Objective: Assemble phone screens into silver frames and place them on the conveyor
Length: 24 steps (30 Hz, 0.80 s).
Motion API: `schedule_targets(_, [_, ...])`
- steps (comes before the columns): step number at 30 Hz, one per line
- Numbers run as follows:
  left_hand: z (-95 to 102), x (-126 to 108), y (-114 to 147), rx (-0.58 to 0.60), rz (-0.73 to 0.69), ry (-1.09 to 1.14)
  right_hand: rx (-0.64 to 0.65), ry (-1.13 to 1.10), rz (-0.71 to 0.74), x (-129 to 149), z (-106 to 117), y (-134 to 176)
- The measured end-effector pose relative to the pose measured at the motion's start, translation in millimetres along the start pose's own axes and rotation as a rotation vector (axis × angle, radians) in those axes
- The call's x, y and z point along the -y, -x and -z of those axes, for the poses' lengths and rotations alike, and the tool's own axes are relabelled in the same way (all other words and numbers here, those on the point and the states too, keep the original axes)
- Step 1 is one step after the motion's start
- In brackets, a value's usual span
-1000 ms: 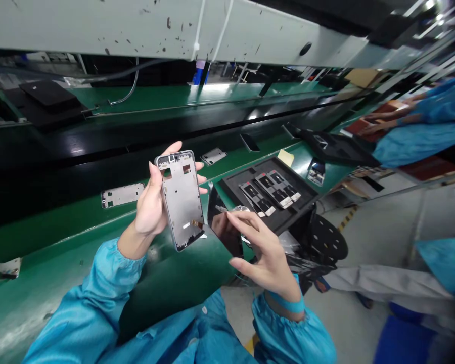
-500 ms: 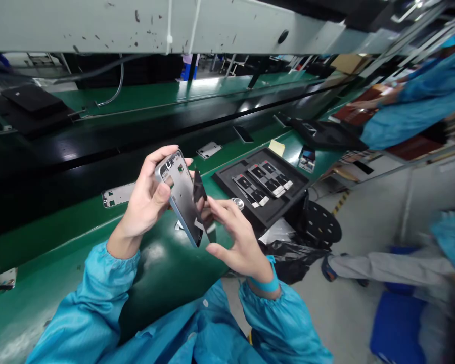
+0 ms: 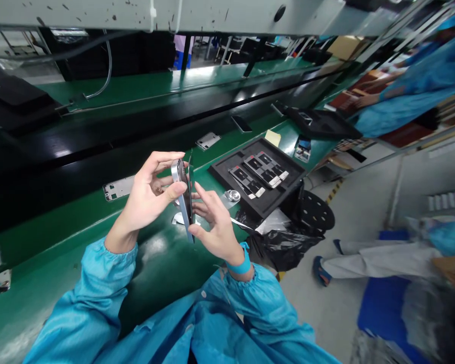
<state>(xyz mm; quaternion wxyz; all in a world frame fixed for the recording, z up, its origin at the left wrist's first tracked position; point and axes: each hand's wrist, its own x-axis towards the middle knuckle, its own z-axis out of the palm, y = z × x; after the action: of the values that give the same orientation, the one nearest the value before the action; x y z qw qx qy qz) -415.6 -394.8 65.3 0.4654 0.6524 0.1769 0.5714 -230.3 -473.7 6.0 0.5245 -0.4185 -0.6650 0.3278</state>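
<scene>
My left hand (image 3: 149,194) grips a phone's silver-blue frame (image 3: 184,215) by its upper part, thumb on the near side and fingers behind. A thin dark phone screen (image 3: 190,174) stands almost edge-on against the frame's right side. At the top a narrow gap shows between the two; lower down they lie close together. My right hand (image 3: 214,225) has its thumb and fingertips at the screen's lower right edge. Its fingers are curled and partly hidden. Beneath the hands, a small white piece (image 3: 179,218) lies on the green bench (image 3: 159,268).
Right of my hands, a black foam tray (image 3: 222,169) holds several phone parts, with a round metal object (image 3: 232,195) by its corner. Phone plates (image 3: 117,188) lie along the bench. A black plastic bag (image 3: 288,247) hangs at the right. A co-worker's blue sleeve (image 3: 409,93) shows beyond.
The dark screen has come up against the frame, and both have turned nearly edge-on to me. My right hand has moved left and slightly up. The view has shifted a little.
</scene>
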Motion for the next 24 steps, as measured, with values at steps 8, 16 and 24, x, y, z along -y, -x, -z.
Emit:
schedule_targets(8, [-2.0, 8.5, 1.3, -0.019, 0.003, 0.052, 0.019, 0.104, 0.146, -7.4, 0.3, -14.2])
schedule_targets(16, [-39.2, 19.0, 3.7, -0.266, 0.259, 0.327, -0.07, 0.284, 0.122, -15.1, -14.4, -11.5])
schedule_targets(24, [-47.0, 5.4, 6.4, -0.024, 0.282, 0.198, -0.031, -0.238, -0.253, 19.9, 18.8, -44.4])
